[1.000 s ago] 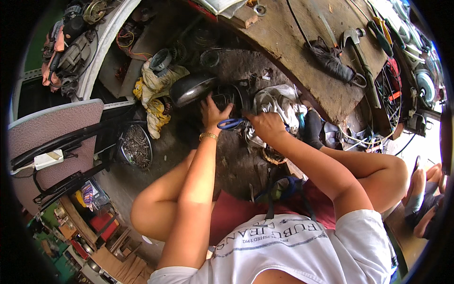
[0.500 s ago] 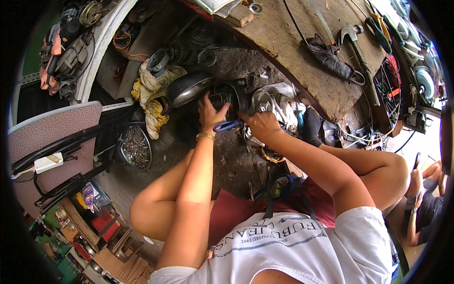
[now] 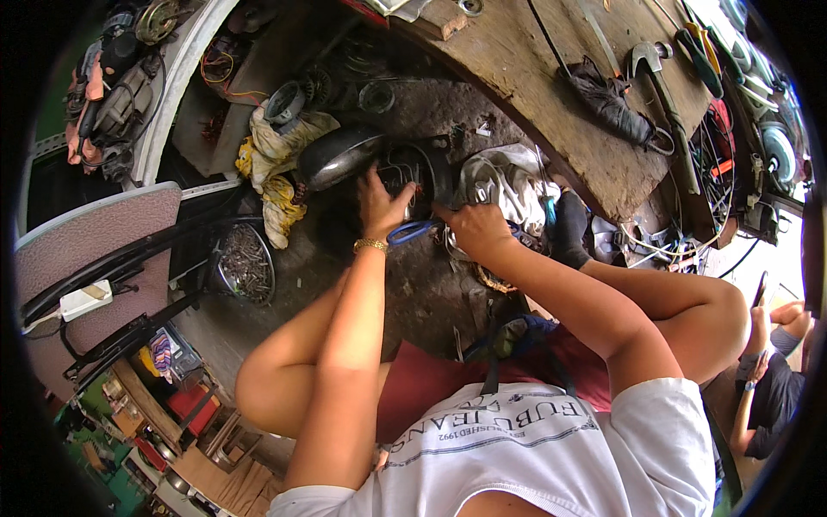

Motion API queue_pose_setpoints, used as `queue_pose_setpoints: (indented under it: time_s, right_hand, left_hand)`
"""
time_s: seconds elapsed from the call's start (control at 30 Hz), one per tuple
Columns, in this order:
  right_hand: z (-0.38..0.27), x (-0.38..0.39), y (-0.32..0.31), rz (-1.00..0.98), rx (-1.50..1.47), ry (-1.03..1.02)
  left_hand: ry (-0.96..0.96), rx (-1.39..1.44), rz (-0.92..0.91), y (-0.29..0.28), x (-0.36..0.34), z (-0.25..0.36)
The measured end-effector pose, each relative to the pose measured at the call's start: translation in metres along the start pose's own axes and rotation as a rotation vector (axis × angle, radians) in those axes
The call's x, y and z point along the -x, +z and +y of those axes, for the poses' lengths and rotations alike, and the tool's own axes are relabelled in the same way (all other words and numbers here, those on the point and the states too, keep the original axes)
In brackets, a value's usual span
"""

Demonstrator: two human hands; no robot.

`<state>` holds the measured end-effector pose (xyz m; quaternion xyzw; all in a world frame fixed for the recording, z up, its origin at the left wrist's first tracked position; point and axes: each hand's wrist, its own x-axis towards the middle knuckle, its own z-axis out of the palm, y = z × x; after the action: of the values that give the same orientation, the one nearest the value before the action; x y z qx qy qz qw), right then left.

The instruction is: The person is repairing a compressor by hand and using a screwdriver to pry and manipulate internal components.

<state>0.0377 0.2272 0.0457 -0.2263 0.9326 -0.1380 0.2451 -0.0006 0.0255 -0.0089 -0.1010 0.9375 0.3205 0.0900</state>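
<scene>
My left hand (image 3: 382,209) is at a dark, open housing (image 3: 441,179) with thin wires inside, low above the floor. Its thumb and fingers spread around the near side of this part, and the fingertips are partly hidden. My right hand (image 3: 475,227) is closed on a blue-handled tool (image 3: 410,233) just to the right of the housing. One blue loop sticks out to the left below my fingers, while the working end cannot be made out. Beside my left hand, a shiny black rounded cover (image 3: 343,158) leans at the housing's left.
A metal bowl of small metal pieces (image 3: 245,267) stands at the left, near stained yellow-white cloth (image 3: 280,207). White cloth (image 3: 504,185) lies right of the housing. A wooden bench (image 3: 551,95) holding a hammer (image 3: 659,86) overhangs on the right. Another person (image 3: 762,388) sits at far right.
The view has shifted slightly. Both hands stay nearly where they were, with the blue-handled tool still in my right hand.
</scene>
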Motion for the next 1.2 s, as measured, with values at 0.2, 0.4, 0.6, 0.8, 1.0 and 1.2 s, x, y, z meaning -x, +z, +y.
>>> queue_pose_setpoints:
  time_s: [0.2, 0.4, 0.6, 0.8, 1.0, 1.2]
  right_hand:
    - [0.004, 0.026, 0.003, -0.055, -0.115, 0.053]
    - [-0.001, 0.057, 0.039, 0.083, -0.239, -0.031]
    - [0.03, 0.066, 0.082, 0.013, -0.11, 0.11]
    - [0.022, 0.087, 0.007, 0.003, -0.326, 0.166]
    - [0.044, 0.154, -0.186, 0.926, -0.599, 0.199]
    - [0.172, 0.376, -0.332, 1.374, 0.951, 1.155]
  left_hand:
    - [-0.023, 0.044, -0.001, 0.0, -0.001, -0.001]
    - [-0.01, 0.063, -0.007, -0.003, -0.002, -0.016]
    - [0.052, 0.078, 0.013, -0.007, -0.001, -0.017]
    - [-0.011, -0.012, 0.032, 0.003, 0.003, -0.003]
    - [-0.138, -0.08, 0.009, 0.002, 0.008, 0.007]
    - [-0.144, -0.173, 0.016, 0.011, 0.013, 0.042]
